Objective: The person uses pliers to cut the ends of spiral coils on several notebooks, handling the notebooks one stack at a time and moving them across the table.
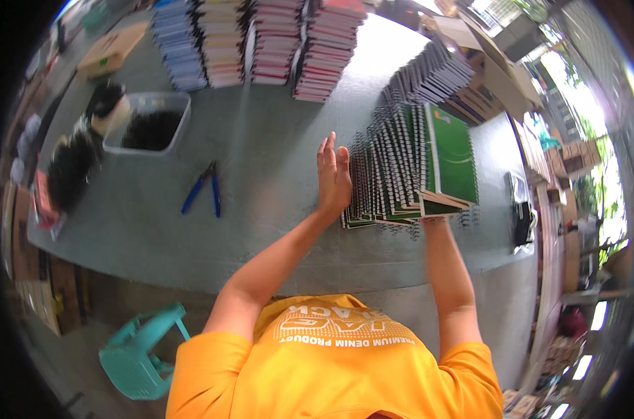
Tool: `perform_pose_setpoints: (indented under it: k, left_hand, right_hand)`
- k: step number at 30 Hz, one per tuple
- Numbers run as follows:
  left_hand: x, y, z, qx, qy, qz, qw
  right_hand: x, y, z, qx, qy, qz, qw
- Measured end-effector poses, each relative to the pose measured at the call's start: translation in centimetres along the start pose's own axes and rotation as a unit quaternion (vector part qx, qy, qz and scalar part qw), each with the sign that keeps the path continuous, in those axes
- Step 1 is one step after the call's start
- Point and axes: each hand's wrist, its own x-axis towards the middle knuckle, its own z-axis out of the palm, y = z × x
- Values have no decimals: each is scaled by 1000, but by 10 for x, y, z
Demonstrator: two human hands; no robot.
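A leaning row of green spiral-bound notebooks (448, 150) lies on the grey table, wire bindings showing. My left hand (334, 174) is at its left side, fingers stretched upward and the palm edge close to the bindings; whether it touches them I cannot tell. The wrist of my right hand (434, 221) reaches in at the near edge of the rightmost notebooks. Its fingers are hidden behind the covers, so their grip does not show. Just beyond the green row stand more spiral notebooks (429, 73) in a slanting stack.
Tall stacks of notebooks (275, 43) rise at the table's far side. Blue-handled pliers (205, 188) lie left of centre, near a clear plastic tub (181, 129) of dark wire pieces. An open cardboard box (495, 70) stands far right; a green plastic stool (139, 356) is below left.
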Motion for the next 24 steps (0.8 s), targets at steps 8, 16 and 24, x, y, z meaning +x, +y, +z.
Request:
perform_pose_setpoints:
  k: [8, 16, 24]
  left_hand:
    - [-9, 115, 32, 39, -58, 225, 972]
    - [13, 79, -116, 262, -115, 236, 929]
    - [-37, -2, -267, 681, -118, 0, 723]
  right_hand:
    - [27, -133, 79, -174, -27, 88, 980]
    - [30, -133, 91, -310, -2, 126, 942]
    - [79, -161, 173, -727, -133, 45, 672]
